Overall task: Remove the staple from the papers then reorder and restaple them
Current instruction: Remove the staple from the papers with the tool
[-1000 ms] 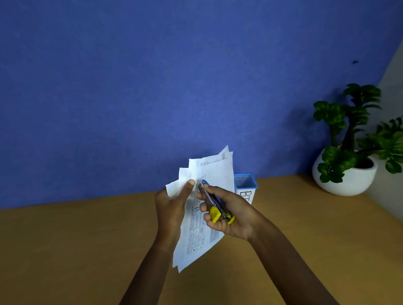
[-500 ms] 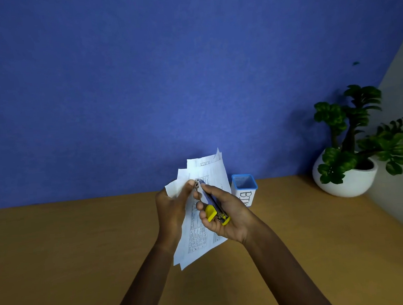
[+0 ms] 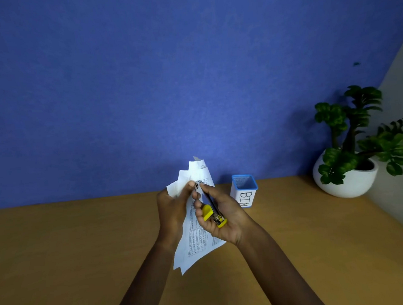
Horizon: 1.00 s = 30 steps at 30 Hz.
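— Where are the papers?

— Just below the middle of the frame, held up off the wooden table, printed side toward the camera. The left hand grips them along their left edge near the top, with the thumb pressed on the front sheet. The upper corners fan apart.

— And the right hand?

— It is wrapped round a small yellow stapler, fingers curled under it and thumb along its top. The metal nose points up and left and meets the papers right beside the left thumb (whether a staple sits there I cannot tell, it is too small).

— Anything else on the table?

— A white cup with a blue rim, marked BIN, stands just right of the hands, at the foot of the blue wall. A green plant in a white pot sits at the right edge of the frame.
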### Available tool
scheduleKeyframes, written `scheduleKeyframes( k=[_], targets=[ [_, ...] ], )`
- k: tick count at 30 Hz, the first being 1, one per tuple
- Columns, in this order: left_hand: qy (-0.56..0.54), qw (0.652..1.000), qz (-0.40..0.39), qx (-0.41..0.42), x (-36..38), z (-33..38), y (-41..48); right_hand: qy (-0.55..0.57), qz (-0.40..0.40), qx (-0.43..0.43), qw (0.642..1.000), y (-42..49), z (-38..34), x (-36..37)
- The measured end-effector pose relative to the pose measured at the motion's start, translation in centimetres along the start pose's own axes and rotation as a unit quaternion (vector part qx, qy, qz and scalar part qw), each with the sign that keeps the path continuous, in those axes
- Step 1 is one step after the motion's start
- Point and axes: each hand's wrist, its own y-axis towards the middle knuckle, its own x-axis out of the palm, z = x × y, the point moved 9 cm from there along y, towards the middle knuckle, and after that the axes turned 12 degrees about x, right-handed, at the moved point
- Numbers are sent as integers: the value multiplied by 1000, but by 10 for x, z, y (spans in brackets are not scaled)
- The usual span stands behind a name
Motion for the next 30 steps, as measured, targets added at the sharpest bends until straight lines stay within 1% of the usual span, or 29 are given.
scheduleKeyframes(
  k=[4,7,14,17,20,22,26,30],
  targets=[
    [15,1000,11,17,-3,0,-1,-12,11,0,1000,1,0,1],
    [18,998,28,46,-5,5,-1,-28,29,-8,999,2,-3,1],
    [55,993,29,97,-7,12,-2,-90,64,-19,994,3,-5,-1],
    [80,990,36,107,-6,17,-3,-125,92,-23,988,5,-5,-5],
    [104,982,45,151,-2,33,-2,-143,130,-42,980,7,-8,-18],
    [113,979,44,166,0,39,-1,-164,151,-62,973,6,-13,-29],
    [89,986,70,120,-11,26,6,-197,132,-62,969,3,-18,-33],
    [42,988,79,122,-7,25,4,-184,83,-47,978,-1,-22,-19]
  ],
)
